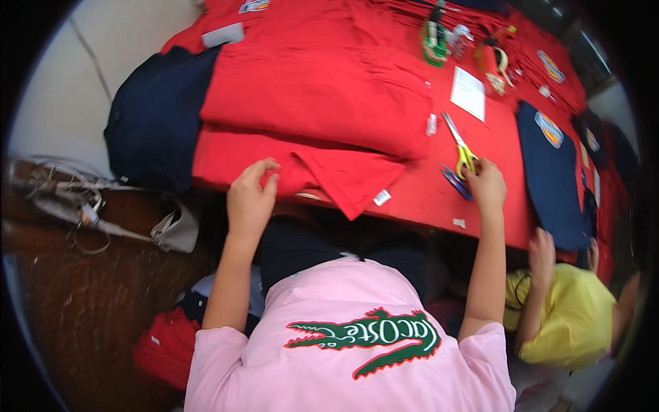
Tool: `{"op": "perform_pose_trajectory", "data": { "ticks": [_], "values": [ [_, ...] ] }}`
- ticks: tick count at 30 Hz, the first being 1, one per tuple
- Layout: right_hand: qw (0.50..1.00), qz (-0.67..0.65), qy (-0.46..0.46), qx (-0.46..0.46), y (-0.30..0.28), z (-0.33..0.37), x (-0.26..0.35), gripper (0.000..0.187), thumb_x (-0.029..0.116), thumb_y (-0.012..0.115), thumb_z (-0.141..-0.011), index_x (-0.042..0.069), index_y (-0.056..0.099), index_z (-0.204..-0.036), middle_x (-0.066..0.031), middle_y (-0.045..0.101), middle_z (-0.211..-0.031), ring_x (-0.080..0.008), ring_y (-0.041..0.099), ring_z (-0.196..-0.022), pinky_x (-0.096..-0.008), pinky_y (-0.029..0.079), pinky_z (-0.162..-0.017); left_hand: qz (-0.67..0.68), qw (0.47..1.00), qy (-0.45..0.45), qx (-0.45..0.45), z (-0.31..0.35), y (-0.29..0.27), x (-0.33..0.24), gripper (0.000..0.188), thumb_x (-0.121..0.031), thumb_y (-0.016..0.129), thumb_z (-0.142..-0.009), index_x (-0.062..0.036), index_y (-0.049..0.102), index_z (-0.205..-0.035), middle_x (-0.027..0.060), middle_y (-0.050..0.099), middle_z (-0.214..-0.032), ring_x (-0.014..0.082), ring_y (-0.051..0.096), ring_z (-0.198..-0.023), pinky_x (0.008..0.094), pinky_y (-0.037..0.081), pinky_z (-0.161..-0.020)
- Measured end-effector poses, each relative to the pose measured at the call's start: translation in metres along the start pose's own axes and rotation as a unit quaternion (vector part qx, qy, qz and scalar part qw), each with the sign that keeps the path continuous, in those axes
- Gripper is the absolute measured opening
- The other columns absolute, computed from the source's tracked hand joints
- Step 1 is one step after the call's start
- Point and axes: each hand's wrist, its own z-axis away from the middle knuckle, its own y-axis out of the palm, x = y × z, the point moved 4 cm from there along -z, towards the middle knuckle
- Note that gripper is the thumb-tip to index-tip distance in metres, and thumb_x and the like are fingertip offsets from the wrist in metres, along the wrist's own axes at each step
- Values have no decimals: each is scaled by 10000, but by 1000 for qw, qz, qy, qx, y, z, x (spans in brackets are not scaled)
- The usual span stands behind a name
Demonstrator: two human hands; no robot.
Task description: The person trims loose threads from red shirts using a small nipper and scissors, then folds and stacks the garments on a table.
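My left hand [251, 199] is at the table's front edge, over the near red fabric. Its thumb and fingers are apart and nothing shows between them. Beside it, a folded red garment [350, 177] lies with one corner and a small white label [382, 198] hanging past the edge. To the right, the fingers of my right hand [489, 184] close on the yellow handles of a pair of scissors [466, 156], whose blades point away across the red tabletop [429, 189]. Small blue thread snips [456, 182] lie just left of that hand.
A thick red garment stack [316, 96] fills the table's middle, with dark blue fabric [158, 117] at its left. Farther right are a white paper [469, 94], a green tape dispenser [434, 42] and a navy garment [549, 175]. A person in yellow [573, 316] works at the right.
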Motion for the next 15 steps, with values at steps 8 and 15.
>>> {"op": "perform_pose_trajectory", "data": {
  "ticks": [8,15],
  "values": [
    [979,-150,109,83,17,-14,-37,298,261,745,-910,5,771,-1060,-129,777,-913,-164,689,-684,-302,542,-672,389,876,-238,159,47,45,5,221,-123,729,-989,8,783,-1159,40,741,-882,68,641,-747,223,527,-681],
    [709,-680,108,153,-9,53,14,316,154,674,-993,-34,683,-1246,-76,763,-951,-78,624,-698,-197,447,-628,282,909,-283,116,14,74,0,236,-150,784,-958,56,768,-1072,15,643,-705,51,543,-557,230,552,-567]
  ]
}}
